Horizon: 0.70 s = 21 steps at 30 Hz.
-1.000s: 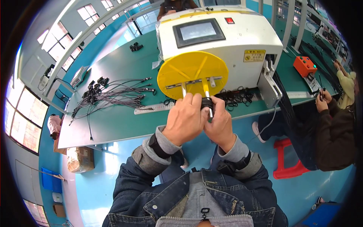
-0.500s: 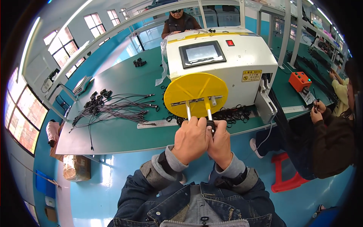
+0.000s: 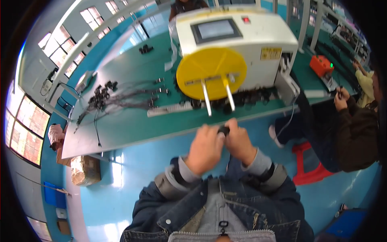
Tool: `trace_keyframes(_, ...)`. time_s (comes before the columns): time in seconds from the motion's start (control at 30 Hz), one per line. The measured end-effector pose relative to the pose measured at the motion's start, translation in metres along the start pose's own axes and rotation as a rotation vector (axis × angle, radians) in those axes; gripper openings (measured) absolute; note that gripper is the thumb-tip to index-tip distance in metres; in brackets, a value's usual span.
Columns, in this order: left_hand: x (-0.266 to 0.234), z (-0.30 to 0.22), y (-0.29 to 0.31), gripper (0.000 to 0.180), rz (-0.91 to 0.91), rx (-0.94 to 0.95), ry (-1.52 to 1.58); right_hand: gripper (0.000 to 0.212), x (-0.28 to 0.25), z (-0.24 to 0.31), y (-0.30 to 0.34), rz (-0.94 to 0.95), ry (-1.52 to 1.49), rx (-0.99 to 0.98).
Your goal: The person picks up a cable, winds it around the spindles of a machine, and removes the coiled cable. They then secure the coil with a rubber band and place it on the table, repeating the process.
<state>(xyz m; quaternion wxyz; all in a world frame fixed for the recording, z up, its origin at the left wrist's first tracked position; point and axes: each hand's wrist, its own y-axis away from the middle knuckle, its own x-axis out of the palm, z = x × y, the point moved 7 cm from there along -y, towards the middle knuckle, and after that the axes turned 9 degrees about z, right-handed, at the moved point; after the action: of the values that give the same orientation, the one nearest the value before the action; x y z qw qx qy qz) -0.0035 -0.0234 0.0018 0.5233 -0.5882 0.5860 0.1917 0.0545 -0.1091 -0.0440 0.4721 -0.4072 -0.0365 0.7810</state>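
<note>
My left hand (image 3: 202,150) and my right hand (image 3: 241,146) are close together in front of the table's near edge. Both are closed around a small black cable bundle (image 3: 223,130), mostly hidden by the fingers. Just beyond them, two metal rods (image 3: 207,101) stick out from a yellow disc (image 3: 211,60), their ends apart from my hands. The disc is mounted on the front of a white machine (image 3: 258,38) with a screen (image 3: 215,29). Under the disc, several black cable coils (image 3: 252,98) lie on the table.
Loose black cables with connectors (image 3: 105,97) spread over the left of the green table (image 3: 125,128), beside a metal ruler (image 3: 169,109). At the right, a person (image 3: 354,137) works near an orange device (image 3: 321,65) and a red stool (image 3: 308,167). A carton (image 3: 86,171) sits on the floor.
Both hands have drawn back toward me with the black bundle, off the rod ends. The rods now show their full length. The whole view has shifted, so the machine appears higher.
</note>
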Motion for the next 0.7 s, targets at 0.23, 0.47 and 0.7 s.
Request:
trace_keyframes(0.23, 0.056, 0.062, 0.02, 0.044, 0.521, -0.715, 1.705, 0.025, 0.013, 0.011, -0.011, 0.073, -0.182, -0.156)
trace_keyframes(0.47, 0.046, 0.059, 0.024, 0.042, 0.753, -0.806, 1.336, 0.022, 0.028, -0.011, -0.004, 0.139, -0.043, -0.136)
trace_keyframes(0.7, 0.055, 0.057, 0.015, 0.047, 0.821, -0.54, 0.827, 0.024, 0.03, -0.021, 0.001, 0.129, 0.008, -0.145)
